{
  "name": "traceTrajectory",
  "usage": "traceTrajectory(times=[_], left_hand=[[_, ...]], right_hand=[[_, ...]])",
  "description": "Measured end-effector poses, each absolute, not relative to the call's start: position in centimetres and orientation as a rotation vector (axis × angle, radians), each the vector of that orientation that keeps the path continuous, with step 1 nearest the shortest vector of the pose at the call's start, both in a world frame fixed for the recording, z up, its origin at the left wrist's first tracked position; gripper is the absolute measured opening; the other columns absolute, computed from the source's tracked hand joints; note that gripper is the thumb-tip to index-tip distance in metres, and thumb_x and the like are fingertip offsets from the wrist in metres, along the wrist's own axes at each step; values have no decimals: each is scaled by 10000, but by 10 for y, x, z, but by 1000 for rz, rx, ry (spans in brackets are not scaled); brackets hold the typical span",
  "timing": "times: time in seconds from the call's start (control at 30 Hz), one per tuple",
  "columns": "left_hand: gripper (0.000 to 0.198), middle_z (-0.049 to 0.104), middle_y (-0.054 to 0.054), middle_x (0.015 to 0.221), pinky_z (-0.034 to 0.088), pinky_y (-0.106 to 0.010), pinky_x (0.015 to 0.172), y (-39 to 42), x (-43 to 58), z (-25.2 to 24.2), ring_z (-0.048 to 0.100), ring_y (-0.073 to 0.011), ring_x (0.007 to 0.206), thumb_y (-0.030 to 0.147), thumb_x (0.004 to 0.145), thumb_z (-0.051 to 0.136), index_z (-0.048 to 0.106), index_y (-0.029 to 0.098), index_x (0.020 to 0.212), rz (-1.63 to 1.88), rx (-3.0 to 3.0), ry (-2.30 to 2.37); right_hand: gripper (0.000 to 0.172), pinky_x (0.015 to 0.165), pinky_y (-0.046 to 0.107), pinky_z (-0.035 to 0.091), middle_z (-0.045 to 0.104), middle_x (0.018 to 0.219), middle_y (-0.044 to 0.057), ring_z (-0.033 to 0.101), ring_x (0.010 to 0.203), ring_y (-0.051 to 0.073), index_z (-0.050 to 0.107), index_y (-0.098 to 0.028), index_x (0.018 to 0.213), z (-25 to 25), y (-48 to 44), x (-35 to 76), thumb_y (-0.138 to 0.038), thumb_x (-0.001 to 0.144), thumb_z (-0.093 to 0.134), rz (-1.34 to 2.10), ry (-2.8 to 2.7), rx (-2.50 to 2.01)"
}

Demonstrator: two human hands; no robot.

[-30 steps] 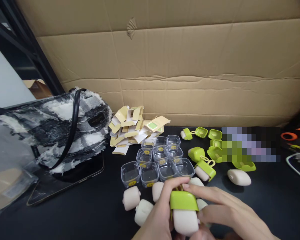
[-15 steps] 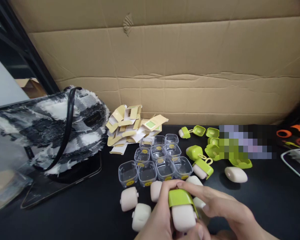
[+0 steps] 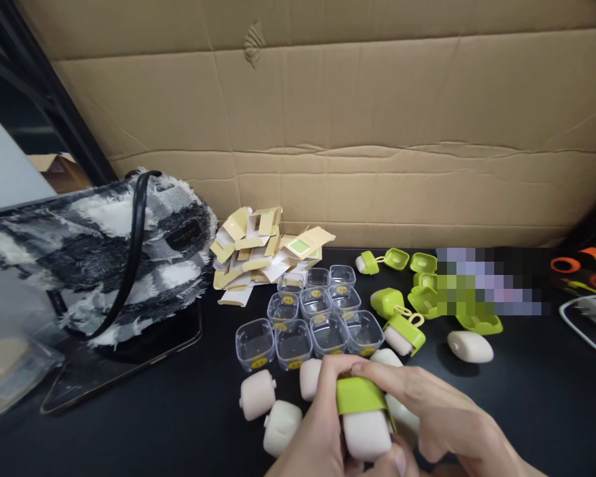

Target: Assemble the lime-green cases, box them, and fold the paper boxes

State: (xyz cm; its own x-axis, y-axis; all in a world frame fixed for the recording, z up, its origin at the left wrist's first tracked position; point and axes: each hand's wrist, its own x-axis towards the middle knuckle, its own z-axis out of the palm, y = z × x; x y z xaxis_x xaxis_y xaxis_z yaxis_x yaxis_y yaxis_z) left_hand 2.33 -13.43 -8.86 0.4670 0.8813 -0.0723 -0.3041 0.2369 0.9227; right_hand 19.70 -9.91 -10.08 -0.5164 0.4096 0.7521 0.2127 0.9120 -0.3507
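Low in the view, my left hand (image 3: 318, 421) is wrapped around a green plastic holder (image 3: 360, 395) from the left side. A cream roller (image 3: 367, 434) with rounded edges sits partly inside that holder, facing me. My right hand (image 3: 444, 404) closes on the same piece from the right, its fingertips meeting my left hand over the top. More cream rollers lie loose around my hands: one at the left (image 3: 257, 395), a paler one (image 3: 283, 427) below it, and one at the right (image 3: 470, 346). My lower fingers are partly cut off by the frame edge.
Clear plastic cups (image 3: 293, 343) stand in rows on the black table. Flattened small cartons (image 3: 258, 252) are heaped behind them. Several green holders (image 3: 396, 259) lie back right, near a blurred patch. A shaggy bag (image 3: 173, 232) stands left; a white cable (image 3: 583, 331) runs right.
Both hands stay closed around the green holder and roller, with only a slight shift of the fingers. The things on the table keep their places.
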Motion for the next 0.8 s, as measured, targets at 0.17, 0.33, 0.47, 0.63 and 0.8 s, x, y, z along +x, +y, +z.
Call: traceTrajectory(times=[0.17,0.33,0.47,0.63,0.8], left_hand=[[560,504,10,904,372,-213,656,-136,22,-88,481,-91,744,420,755,755,394,241,1144,913,1019,671],[616,489,11,992,382,-214,709,-138,22,-84,489,-80,772,378,711,807,414,261,1171,912,992,694],[547,499,6,997,384,-242,742,-137,23,-86,520,-112,829,424,774,743,407,281,1181,926,986,644],[515,510,7,916,350,-223,641,-136,21,-92,480,-97,725,399,813,703,403,265,1209,916,1037,645],[565,526,20,886,356,-221,647,-136,18,-88,479,-74,663,365,806,717,364,259,1233,877,985,692]], right_hand=[[378,922,256,546,710,1148,154,687,1045,215,433,-127,1303,-97,-100,197,-302,969,445,190,-2268,-498],[295,917,262,553,743,1071,149,712,988,215,471,-143,1232,-88,-104,194,-291,978,454,97,-2215,-503],[89,884,285,574,750,1063,116,713,982,206,494,-237,968,-84,-103,196,-309,985,444,111,-2197,-459],[181,853,266,581,739,1095,103,692,1032,203,397,-259,812,-83,-101,198,-296,971,474,201,-2227,-451],[67,842,245,573,706,1152,99,694,1026,185,443,-258,922,-82,-100,198,-284,952,496,231,-2295,-509]])
